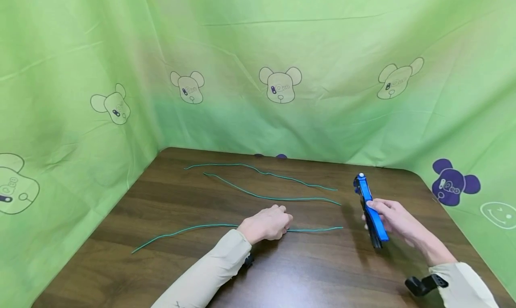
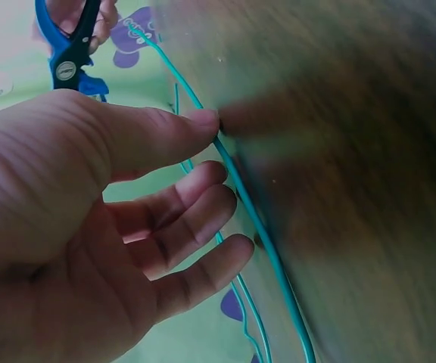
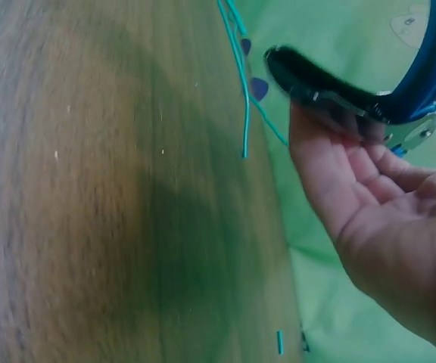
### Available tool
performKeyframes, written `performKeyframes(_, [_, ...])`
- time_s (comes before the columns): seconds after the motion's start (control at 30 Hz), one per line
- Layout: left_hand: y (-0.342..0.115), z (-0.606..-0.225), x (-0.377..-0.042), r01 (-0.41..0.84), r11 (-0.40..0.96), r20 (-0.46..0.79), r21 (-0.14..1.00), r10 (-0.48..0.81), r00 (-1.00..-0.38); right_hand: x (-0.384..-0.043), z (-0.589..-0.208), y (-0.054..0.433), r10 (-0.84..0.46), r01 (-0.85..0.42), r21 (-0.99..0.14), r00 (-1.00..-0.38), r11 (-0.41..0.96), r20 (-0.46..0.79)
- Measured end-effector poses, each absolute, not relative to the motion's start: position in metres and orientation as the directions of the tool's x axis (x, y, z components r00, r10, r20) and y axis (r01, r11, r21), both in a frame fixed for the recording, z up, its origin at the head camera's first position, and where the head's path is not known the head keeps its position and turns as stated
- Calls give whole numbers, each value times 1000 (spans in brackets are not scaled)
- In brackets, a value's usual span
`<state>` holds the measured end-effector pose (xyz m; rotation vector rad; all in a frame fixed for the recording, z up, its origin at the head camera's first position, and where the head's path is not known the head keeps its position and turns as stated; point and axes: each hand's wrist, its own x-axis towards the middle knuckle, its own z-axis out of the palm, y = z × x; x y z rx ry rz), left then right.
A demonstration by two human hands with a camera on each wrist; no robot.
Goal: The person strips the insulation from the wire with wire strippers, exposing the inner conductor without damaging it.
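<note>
My left hand (image 1: 269, 223) reaches down to the nearest of three thin green wires on the table, a long gently curved wire (image 1: 181, 230). In the left wrist view, the thumb (image 2: 191, 128) meets that wire at its tip, and the index finger is hidden behind it; the other fingers are loosely bent. My right hand (image 1: 397, 220) grips a blue and black wire stripper (image 1: 375, 216) above the table's right side, its head pointing away from me. The right wrist view shows its handles (image 3: 415, 83) in the palm.
Farther back on the brown table (image 1: 121, 272) lie two more green wires, the middle wire (image 1: 274, 198) and the back wire (image 1: 274, 174). A short cut piece of wire (image 3: 280, 342) shows in the right wrist view. Green printed cloth (image 1: 242, 43) hangs around the table.
</note>
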<state>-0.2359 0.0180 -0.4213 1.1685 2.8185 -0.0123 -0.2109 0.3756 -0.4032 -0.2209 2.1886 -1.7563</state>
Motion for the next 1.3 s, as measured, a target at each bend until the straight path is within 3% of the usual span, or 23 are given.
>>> performKeyframes(0.23, [17, -421, -235, 727, 685, -60, 44, 729, -682, -211, -402, 373, -542, 100, -987, -840, -125, -16])
performKeyframes(0.5, [16, -419, -239, 721, 665, -43, 196, 740, -671, -216, -398, 372, -686, 234, -872, -713, -430, 147])
performKeyframes(0.87, [12, -411, -242, 711, 652, -28, 262, 742, -670, -219, -392, 356, -790, 336, -760, -499, -556, 358])
performKeyframes(1.13, [10, -407, -243, 686, 650, -8, 327, 727, -686, -219, -389, 355, -781, 375, -752, -555, -543, 287])
performKeyframes(1.3, [8, -403, -245, 697, 626, 44, 349, 732, -679, -219, -389, 352, -783, 337, -773, -540, -537, 309])
